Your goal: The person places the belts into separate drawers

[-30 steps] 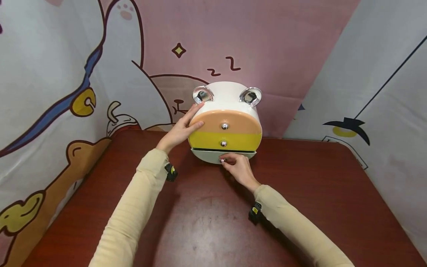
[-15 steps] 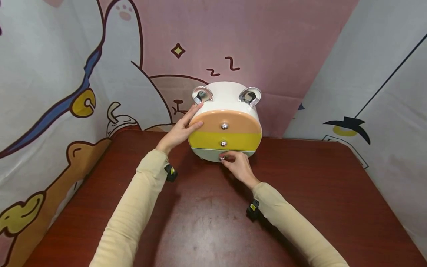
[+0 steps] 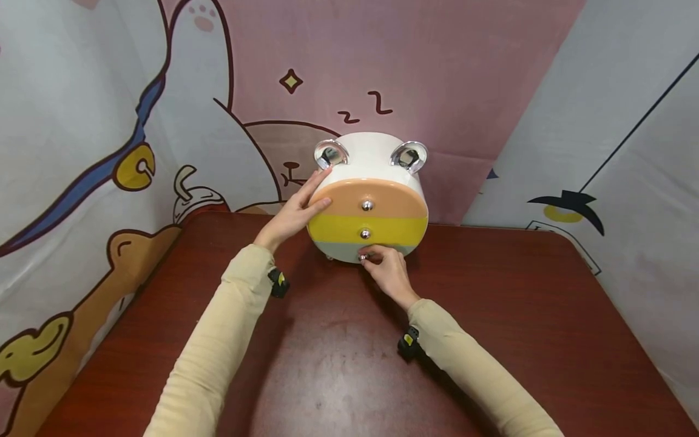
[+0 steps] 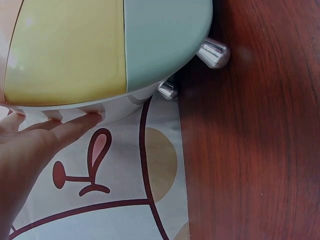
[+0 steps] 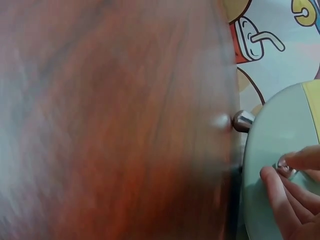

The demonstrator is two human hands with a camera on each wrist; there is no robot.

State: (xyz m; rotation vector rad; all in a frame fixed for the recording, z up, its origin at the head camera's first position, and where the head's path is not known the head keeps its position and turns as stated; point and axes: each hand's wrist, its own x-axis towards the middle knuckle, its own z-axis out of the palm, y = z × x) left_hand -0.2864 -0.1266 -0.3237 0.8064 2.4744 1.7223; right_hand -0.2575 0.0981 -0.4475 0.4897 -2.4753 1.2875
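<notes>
A small round-fronted drawer box [image 3: 377, 156] with a white body and two silver ears stands at the back of the table. Its front has an orange top drawer [image 3: 344, 197], a yellow middle drawer [image 3: 333, 229] and a pale green bottom drawer [image 3: 334, 250], all flush. My right hand [image 3: 390, 274] pinches the silver knob [image 5: 285, 167] of the green drawer between thumb and fingers. On the other side my left hand [image 3: 295, 215] rests along the box's left side, fingers extended. The left wrist view shows fingertips [image 4: 92, 119] against the white side wall.
The box stands on short silver feet [image 4: 214, 53] on a dark red-brown wooden table [image 3: 338, 364]. Behind it hangs a cartoon-printed cloth backdrop [image 3: 437, 73], close to the table's back edge.
The green bottom drawer has slid back into the box, and the dark gap above it is gone. My right hand moved inward with the knob; the left hand stayed in place.
</notes>
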